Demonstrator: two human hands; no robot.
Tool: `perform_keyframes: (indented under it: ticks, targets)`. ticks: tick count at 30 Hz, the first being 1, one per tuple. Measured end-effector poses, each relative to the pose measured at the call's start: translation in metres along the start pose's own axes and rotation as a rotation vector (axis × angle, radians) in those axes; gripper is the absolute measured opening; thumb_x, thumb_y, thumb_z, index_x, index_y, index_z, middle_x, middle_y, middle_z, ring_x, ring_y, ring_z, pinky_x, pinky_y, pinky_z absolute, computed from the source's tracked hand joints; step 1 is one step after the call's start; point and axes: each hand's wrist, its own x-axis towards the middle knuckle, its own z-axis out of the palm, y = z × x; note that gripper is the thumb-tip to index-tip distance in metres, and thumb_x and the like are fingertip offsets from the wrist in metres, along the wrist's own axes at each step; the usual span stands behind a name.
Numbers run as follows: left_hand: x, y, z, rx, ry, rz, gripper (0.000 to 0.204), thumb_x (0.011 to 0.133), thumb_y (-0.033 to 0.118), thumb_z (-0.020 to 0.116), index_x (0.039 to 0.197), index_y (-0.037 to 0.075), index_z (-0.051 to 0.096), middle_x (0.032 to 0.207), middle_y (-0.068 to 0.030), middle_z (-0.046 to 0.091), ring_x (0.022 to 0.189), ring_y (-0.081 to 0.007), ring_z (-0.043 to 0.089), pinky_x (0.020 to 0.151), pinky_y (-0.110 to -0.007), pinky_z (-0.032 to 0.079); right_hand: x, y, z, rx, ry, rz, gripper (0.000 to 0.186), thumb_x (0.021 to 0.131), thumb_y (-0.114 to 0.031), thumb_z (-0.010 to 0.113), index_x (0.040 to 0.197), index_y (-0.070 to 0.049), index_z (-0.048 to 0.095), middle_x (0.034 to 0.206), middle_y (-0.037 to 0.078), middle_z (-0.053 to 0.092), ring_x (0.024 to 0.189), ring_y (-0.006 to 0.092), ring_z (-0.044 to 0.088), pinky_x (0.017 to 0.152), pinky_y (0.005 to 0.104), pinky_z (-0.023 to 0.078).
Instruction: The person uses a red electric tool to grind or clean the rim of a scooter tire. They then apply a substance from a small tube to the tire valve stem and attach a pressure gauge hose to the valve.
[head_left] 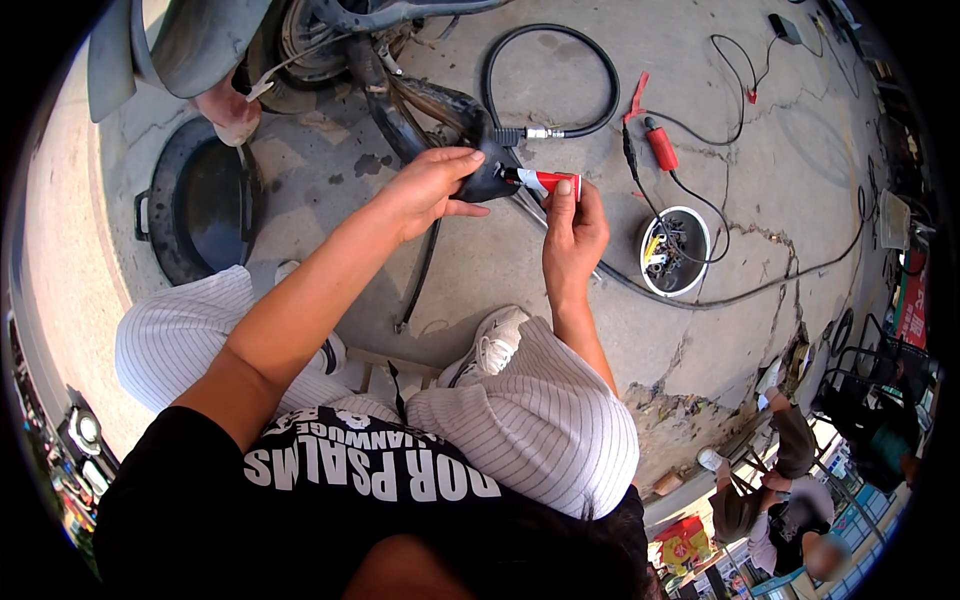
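Note:
A black rubber inner tube [447, 104] hangs out from the wheel at the upper left. My left hand [425, 190] grips its near end, thumb on top and fingers beneath. In my right hand [575, 226] is a small red, white and black squeeze tube [548, 181], pinched between thumb and fingers. Its black nozzle points left and meets the inner tube's surface, or comes very close; I cannot tell which. Whatever comes out of the nozzle is too small to make out.
A black basin [146, 215] of water stands left. To the right are a white bucket [645, 262] of small metal parts, a red cylindrical tool [661, 148] with a cable, and a coiled black air hose [608, 75]. Another person [790, 510] sits at the lower right.

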Motion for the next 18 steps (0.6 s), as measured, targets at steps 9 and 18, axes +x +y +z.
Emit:
perform_keyframes:
  ticks: [9,18]
  targets:
    - [-0.001,-0.018,0.01,-0.106,-0.287,0.37,0.054,0.088,0.008,0.067,0.136,0.004,0.043,0.131,-0.0055,0.053,0.127,-0.0164,0.048,0.114,-0.04,0.033,-0.023,0.035,0.004,0.962,-0.24,0.664,0.021,0.101,-0.028,0.053,0.098,-0.008,0.056,0.073,0.003,0.054,0.06,0.0108,0.043,0.055,0.0248,0.035]
    - [-0.001,-0.034,0.009,0.118,-0.149,0.441,0.066,0.084,-0.003,0.068,0.142,0.003,0.039,0.137,-0.0057,0.05,0.125,-0.0155,0.049,0.109,-0.036,0.04,-0.049,0.048,0.036,1.152,-0.653,0.764,0.02,0.103,-0.027,0.049,0.099,-0.008,0.055,0.08,0.002,0.051,0.068,0.0121,0.043,0.061,0.0254,0.037]
